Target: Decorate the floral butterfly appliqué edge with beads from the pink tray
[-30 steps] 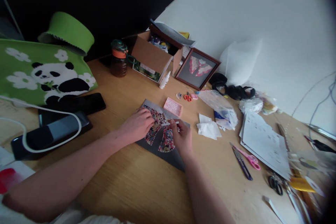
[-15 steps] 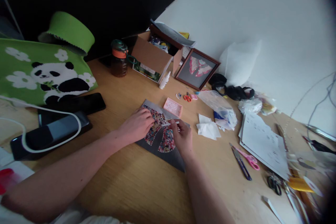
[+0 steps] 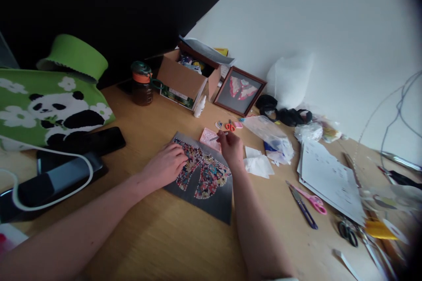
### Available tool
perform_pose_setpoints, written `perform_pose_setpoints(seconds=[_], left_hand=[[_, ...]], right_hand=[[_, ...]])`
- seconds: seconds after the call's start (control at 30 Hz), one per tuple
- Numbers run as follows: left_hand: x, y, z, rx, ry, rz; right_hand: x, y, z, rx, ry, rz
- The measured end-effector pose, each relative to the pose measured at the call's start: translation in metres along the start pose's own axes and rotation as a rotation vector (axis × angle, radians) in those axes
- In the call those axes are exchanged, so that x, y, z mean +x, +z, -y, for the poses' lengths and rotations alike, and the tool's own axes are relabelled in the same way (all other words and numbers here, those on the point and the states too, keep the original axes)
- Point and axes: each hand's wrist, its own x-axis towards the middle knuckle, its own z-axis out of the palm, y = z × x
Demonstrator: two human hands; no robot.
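A dark grey board [image 3: 214,208] lies on the table, bearing a butterfly [image 3: 211,178] of floral fabric edged with small pale beads. On the board's left part rests my left hand [image 3: 168,162], fingers laid over the butterfly's left wing and holding nothing. My right hand [image 3: 231,147] pinches a thin white pen-like stick [image 3: 215,138], its tip over the pink tray [image 3: 207,132] of small pale beads at the board's far edge. Whether the tip touches the beads or carries one is too small to tell.
Beyond the tray are a white glue bottle [image 3: 199,107], orange scissors [image 3: 230,126] and a framed butterfly [image 3: 240,91]. White tissue [image 3: 259,164], pink scissors [image 3: 314,202], snips [image 3: 303,208] and papers [image 3: 329,180] lie right. At left are phones [image 3: 99,145] and a white cable [image 3: 89,175].
My right hand has moved from the butterfly's middle, away from me, to the pink tray with the stick. My left hand stays on the board. The camera view has shifted slightly.
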Motion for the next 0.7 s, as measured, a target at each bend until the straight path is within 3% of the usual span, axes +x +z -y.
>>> perform_pose_setpoints(seconds=[0.27,0.7], left_hand=[[-0.001,0.0,-0.001,-0.007,0.015,-0.028],[0.0,-0.001,-0.003,-0.018,0.003,-0.001]], right_hand=[[-0.004,0.006,-0.017,-0.176,-0.036,-0.009],[-0.004,0.011,-0.023,-0.141,-0.036,-0.001]])
